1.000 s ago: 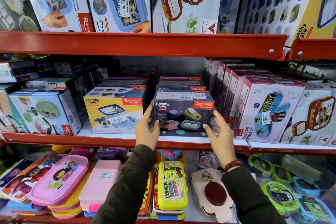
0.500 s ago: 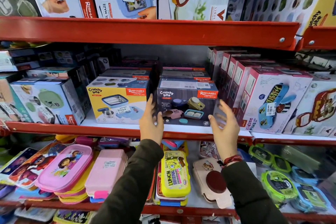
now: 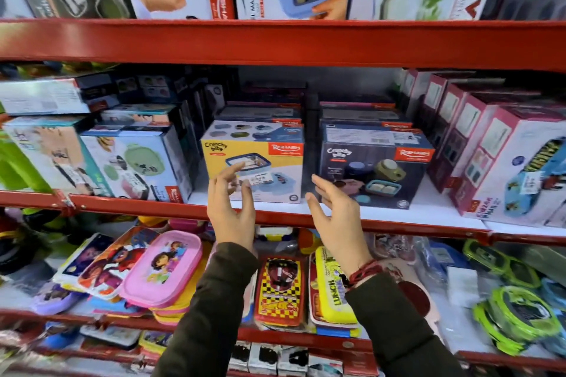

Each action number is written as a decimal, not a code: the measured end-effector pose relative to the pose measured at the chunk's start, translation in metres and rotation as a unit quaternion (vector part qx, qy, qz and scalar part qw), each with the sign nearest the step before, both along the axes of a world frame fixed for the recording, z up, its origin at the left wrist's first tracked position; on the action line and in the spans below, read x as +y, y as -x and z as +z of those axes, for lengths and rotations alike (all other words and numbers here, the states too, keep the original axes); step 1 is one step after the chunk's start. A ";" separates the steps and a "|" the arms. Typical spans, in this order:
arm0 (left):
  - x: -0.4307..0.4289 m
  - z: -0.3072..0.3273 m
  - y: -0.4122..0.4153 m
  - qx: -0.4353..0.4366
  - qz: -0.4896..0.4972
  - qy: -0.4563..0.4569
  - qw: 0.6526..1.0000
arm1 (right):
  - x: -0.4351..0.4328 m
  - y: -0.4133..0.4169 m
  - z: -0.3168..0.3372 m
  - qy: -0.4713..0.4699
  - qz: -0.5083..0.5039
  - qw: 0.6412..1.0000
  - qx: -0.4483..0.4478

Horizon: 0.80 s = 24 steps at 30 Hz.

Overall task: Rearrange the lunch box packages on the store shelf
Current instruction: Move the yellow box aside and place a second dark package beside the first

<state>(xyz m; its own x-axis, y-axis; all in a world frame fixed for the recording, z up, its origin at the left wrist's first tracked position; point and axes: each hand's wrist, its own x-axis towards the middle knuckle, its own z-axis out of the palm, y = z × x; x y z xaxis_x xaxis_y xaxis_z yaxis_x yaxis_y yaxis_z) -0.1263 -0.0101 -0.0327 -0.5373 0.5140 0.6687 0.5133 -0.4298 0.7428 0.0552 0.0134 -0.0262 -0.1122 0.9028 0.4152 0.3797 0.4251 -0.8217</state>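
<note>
Red metal shelf (image 3: 128,203) of a store rack, stocked with boxed lunch sets, middle tier. Yellow-and-white cardboard lunch box package (image 3: 255,162) marked "Crunchy bite", standing upright near the shelf's front edge, about midway along. Navy-blue cardboard lunch box package (image 3: 372,167) of the same brand just to its right, a narrow dark gap between the two, front face also close to the front edge. More flat boxes of the same kind stacked behind both. Left hand (image 3: 231,210), bare and raised before the yellow package, fingers spread and slightly curled, gripping nothing. Right hand (image 3: 335,217), likewise empty, fingers apart, palm turned leftward, held in front of the lower left corner of the navy package; contact with the box not clear from this angle. Dark olive sleeves on both arms, red thread bracelet (image 3: 364,271) at the right wrist. White-and-teal boxes (image 3: 134,162) toward the shelf's left end, pink-and-white upright cartons (image 3: 477,144) ranged in a row toward its right end. Pink oval plastic lunch box (image 3: 162,268) atop a loose pile on the tier below, beside a yellow "Lunch" tin (image 3: 332,288). Large cartons lined along the upper shelf (image 3: 275,40).
</note>
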 end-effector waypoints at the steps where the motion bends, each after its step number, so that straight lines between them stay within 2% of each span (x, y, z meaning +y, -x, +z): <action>1: 0.001 -0.001 0.012 -0.003 0.008 0.012 1.000 | 0.002 0.008 -0.001 0.015 -0.001 0.999 -0.030; 5: 0.005 -0.005 0.048 -0.026 0.014 0.130 0.991 | 0.009 0.032 -0.003 0.055 -0.043 0.992 -0.101; 8: 0.011 -0.009 0.064 0.018 0.024 0.239 0.971 | 0.013 0.045 -0.004 0.073 -0.073 0.984 -0.143; 10: 0.014 -0.013 0.071 0.048 0.012 0.257 0.965 | 0.015 0.050 -0.004 0.077 -0.083 0.983 -0.145; 13: 0.010 -0.012 0.081 0.019 -0.028 0.230 0.973 | 0.014 0.052 -0.002 0.072 -0.096 0.988 -0.098; 17: -0.002 -0.003 0.092 -0.038 -0.095 0.123 0.987 | 0.005 0.046 0.007 0.063 -0.085 0.993 0.047; 21: -0.012 0.015 0.101 -0.126 -0.165 0.054 0.977 | -0.006 0.038 0.021 0.016 -0.069 0.987 0.147; 24: -0.020 0.028 0.103 -0.148 -0.186 0.021 0.971 | -0.012 0.038 0.032 -0.029 -0.082 0.979 0.185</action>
